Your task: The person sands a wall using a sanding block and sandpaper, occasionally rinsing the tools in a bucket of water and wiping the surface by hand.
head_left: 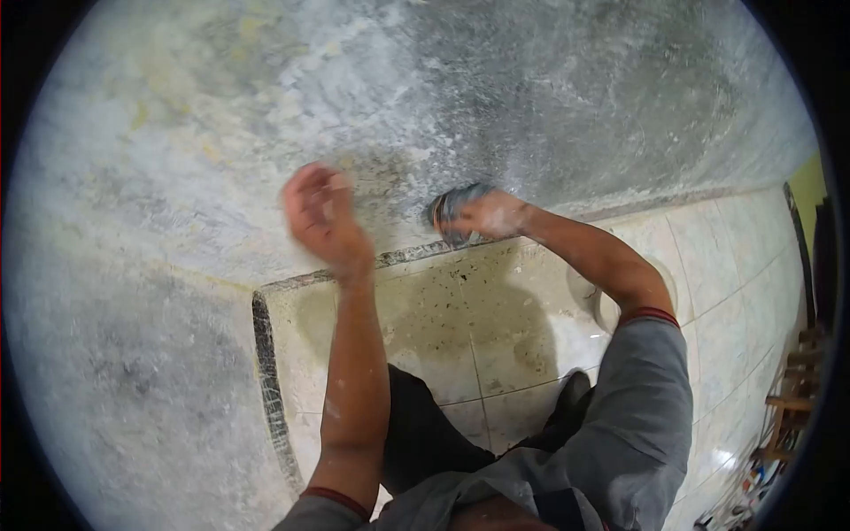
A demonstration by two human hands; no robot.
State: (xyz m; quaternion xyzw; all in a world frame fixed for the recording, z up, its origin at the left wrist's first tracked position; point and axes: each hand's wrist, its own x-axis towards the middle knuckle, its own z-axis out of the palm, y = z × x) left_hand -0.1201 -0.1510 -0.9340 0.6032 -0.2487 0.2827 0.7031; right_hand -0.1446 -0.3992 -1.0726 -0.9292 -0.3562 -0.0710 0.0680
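Dark, blurred cloth (452, 212) is gripped in the right hand (491, 213) against the grey wall (584, 97), just above the tiled floor (522, 389). The left hand (320, 217) hovers near it, fingers loosely curled. No readable writing shows.

I wear a grey short-sleeved shirt (642, 398), creased at the shoulder, with a narrow dark red band (651, 313) edging each sleeve. A dark patch (558, 506) shows on its front. My trousers (425, 434) are black, and the one shoe (574, 391) I can make out is dark with a rounded, slightly shiny toe. Pale, dusty smears mark my bare left forearm (354, 372) and my right hand (491, 214).
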